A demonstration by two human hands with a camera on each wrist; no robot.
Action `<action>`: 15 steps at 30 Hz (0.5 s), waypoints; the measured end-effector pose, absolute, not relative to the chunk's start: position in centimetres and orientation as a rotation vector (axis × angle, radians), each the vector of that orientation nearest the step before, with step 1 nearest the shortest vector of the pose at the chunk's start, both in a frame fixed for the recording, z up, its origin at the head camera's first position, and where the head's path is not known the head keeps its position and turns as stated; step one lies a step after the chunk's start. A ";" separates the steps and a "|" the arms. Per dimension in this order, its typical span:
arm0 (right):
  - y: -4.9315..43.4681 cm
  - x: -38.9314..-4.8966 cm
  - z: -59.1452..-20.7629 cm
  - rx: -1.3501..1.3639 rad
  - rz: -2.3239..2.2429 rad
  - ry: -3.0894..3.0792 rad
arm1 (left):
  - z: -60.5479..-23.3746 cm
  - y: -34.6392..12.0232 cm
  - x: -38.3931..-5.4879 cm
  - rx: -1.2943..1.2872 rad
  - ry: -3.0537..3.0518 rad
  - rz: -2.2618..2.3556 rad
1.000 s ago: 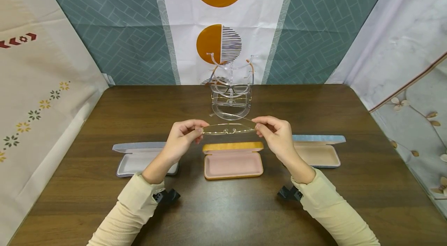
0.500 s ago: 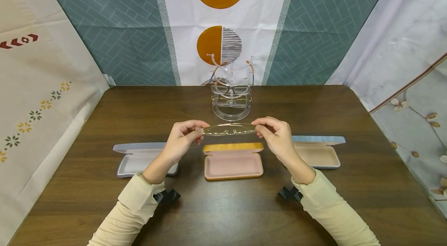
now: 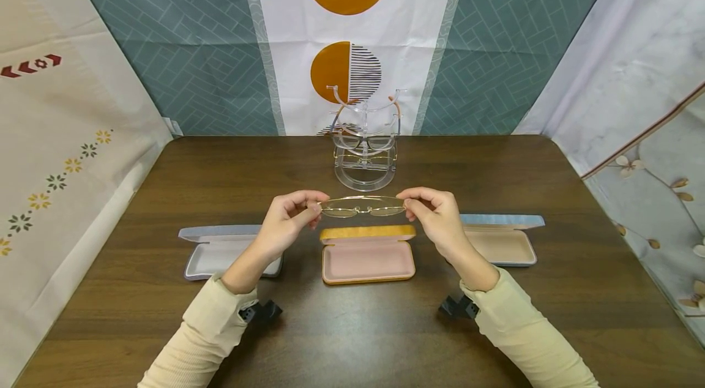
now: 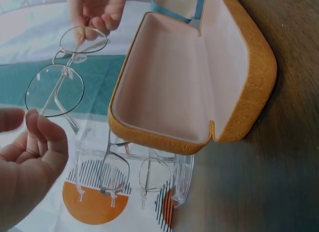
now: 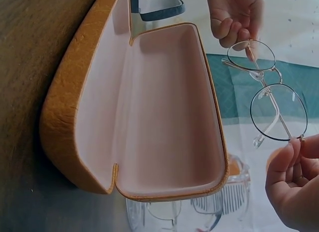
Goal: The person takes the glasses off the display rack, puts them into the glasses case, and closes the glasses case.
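Observation:
Both hands hold a pair of round glasses [image 3: 387,212] with thin gold metal frames above the middle of the table. My left hand [image 3: 286,216] pinches the frame's left end between thumb and fingers; my right hand [image 3: 435,213] pinches the right end. The temples lie folded behind the lenses. Dark-edged rims and clear lenses [image 4: 55,90] show in the left wrist view. Just nearer than the glasses, a mustard-yellow glasses case [image 3: 368,262] lies with its lid up, its pink lining bare in both wrist views.
A grey-blue case [image 3: 201,259] with its lid up lies at left, partly behind the left forearm. Another blue case [image 3: 503,247] with beige lining lies open at right. Behind stands a clear display stand [image 3: 363,183] bearing other glasses [image 3: 380,142].
The temple that stuck out toward the stand has folded in behind the lenses. The glasses have tilted, so the lenses now show more fully. Both hands stay nearly in place.

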State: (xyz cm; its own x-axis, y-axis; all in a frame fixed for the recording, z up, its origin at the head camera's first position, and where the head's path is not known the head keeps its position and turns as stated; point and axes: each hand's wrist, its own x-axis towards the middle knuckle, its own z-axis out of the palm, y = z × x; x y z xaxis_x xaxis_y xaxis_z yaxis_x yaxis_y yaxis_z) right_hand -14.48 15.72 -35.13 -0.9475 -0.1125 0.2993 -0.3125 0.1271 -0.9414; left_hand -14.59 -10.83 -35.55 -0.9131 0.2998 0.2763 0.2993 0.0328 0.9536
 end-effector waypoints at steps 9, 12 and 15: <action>15.7 -14.5 -35.3 0.425 2.055 -2.205 | -36.0 -11.4 -14.6 0.726 2.334 1.991; 15.7 -14.4 -35.3 0.439 2.094 -2.198 | -36.2 -11.4 -14.6 0.748 2.361 1.969; 15.8 -14.3 -35.3 0.473 2.124 -2.186 | -36.2 -11.5 -14.6 0.761 2.371 1.967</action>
